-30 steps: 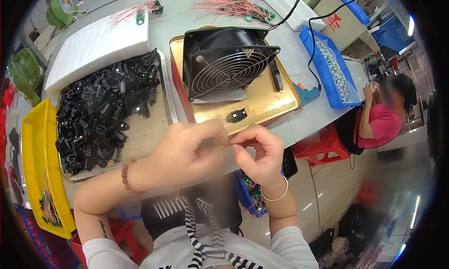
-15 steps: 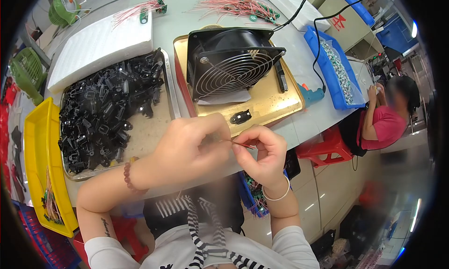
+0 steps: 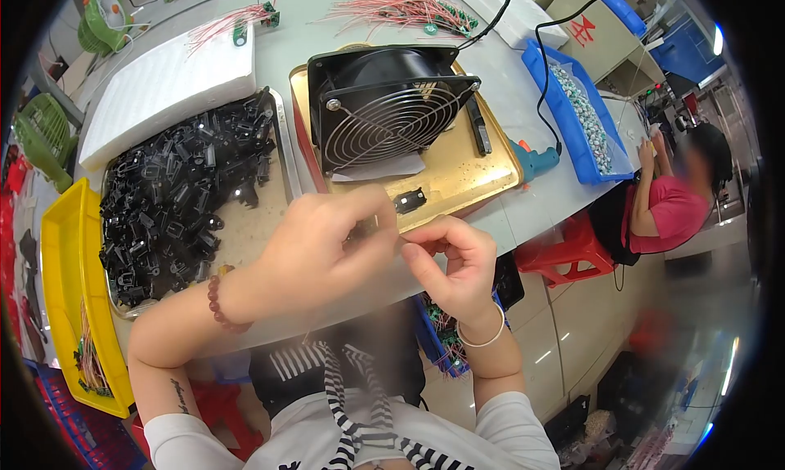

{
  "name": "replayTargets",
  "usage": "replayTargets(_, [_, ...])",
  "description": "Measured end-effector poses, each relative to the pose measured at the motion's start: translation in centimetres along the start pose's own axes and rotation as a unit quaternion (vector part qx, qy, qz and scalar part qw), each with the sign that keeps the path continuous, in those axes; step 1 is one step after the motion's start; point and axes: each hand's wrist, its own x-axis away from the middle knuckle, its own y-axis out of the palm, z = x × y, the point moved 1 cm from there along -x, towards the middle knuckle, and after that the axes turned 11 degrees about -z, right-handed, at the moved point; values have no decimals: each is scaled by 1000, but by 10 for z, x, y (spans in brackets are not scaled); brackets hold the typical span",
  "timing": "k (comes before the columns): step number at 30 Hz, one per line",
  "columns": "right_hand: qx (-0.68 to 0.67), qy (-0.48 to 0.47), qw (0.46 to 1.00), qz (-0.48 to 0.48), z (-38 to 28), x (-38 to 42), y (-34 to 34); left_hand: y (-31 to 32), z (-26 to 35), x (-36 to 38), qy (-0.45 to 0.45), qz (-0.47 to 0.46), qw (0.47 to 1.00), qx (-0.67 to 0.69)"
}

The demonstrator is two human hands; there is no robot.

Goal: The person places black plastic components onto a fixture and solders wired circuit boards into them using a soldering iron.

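My left hand, a beaded bracelet on its wrist, has its fingers curled together in front of the gold tray. Beside it my right hand is pinched, thumb against forefinger, with the fingertips nearly meeting those of my left. What either hand grips is too small or hidden to make out. Just behind my hands, a black plastic part lies on the gold tray. On that tray stands a black fan with a round wire guard.
A metal tray holds many black parts, between a yellow bin and the fan. White foam, wired boards, a blue bin and a teal tool lie behind. A person sits at the right.
The view has shifted slightly, so the tray and fan appear further left. The reddish wires seen between my fingertips before are no longer visible. My hands stay close together.
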Motion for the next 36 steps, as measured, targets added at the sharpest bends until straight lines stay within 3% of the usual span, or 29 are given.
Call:
replayTargets(5, [54,-37,998,12,3,-2,-9,-16,39,-12,-78,-91,989,-82])
replayTargets(13, [222,-74,972,11,-8,-9,-18,-9,38,-14,-86,-72,986,-123])
replayTargets(18, [254,-79,963,39,-6,-14,-18,-1,-4,-5,-23,-21,991,-129])
replayTargets(23, [265,-78,959,57,0,-17,-13,-7,29,-13,-41,-17,968,-245])
replayTargets(28, [296,-86,948,78,3,-17,-13,-5,9,-12,-21,15,968,-251])
replayTargets(31, [257,-17,959,115,-1,-3,-26,-5,3,-12,-26,31,968,-247])
replayTargets(36, [124,17,974,190,32,35,-61,-4,-2,-12,-36,41,975,-214])
